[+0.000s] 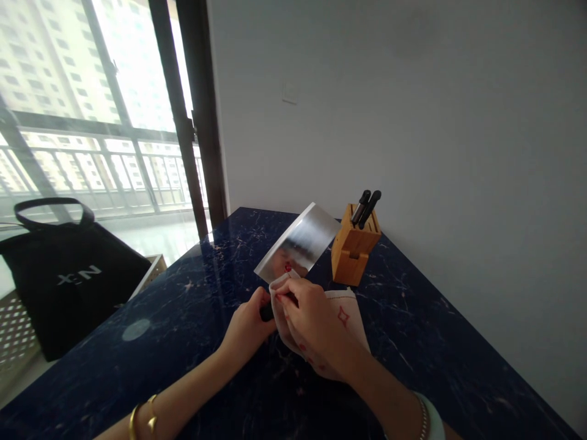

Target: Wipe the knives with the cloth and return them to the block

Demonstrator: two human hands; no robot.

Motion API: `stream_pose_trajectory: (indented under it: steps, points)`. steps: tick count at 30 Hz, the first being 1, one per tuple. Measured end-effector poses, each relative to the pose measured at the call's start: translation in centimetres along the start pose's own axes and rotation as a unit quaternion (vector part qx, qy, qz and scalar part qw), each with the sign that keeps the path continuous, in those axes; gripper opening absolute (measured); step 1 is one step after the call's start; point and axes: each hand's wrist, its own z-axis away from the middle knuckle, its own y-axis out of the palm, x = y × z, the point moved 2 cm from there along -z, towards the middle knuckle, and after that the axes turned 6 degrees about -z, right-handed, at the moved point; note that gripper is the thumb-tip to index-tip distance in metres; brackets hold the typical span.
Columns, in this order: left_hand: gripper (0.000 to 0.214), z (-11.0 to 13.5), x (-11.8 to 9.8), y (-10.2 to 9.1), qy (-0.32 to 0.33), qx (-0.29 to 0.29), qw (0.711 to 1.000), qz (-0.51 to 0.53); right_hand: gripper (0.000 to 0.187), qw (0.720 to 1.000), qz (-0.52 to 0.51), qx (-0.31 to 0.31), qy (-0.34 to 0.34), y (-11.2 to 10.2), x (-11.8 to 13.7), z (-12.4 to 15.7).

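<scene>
My left hand (247, 324) is closed round the black handle of a cleaver (305, 238). Its broad, shiny blade points up and away from me, above the table. In my right hand (314, 315) is a white cloth (351, 318) with red printed marks, pinched near the cleaver's handle where it meets the blade. Part of the cloth hangs down below and to the right of the right hand. The cloth and fingers hide much of the handle.
A wooden knife block (352, 253) with two black-handled tools stands behind the cloth, near the wall. The dark blue marbled table (183, 348) lies under my hands. A black bag (68, 281) sits left of it, by a perforated basket (18, 330) and the window.
</scene>
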Motion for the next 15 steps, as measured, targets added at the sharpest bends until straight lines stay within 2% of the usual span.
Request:
stream_pose_trajectory:
  steps: [3,8,15]
  points:
    - [0.018,0.01,-0.01,0.15,-0.012,-0.012,1.000,0.003,0.013,1.000,0.025,-0.004,0.017,0.12,-0.04,-0.02]
    - [0.020,0.03,-0.14,0.15,0.003,-0.018,1.000,0.013,0.015,0.999,-0.003,0.001,-0.034,0.14,0.44,-0.15]
    - [0.018,-0.01,-0.59,0.38,-0.025,-0.032,0.997,0.067,0.016,1.000,-0.013,0.011,-0.026,-0.62,0.34,-0.33]
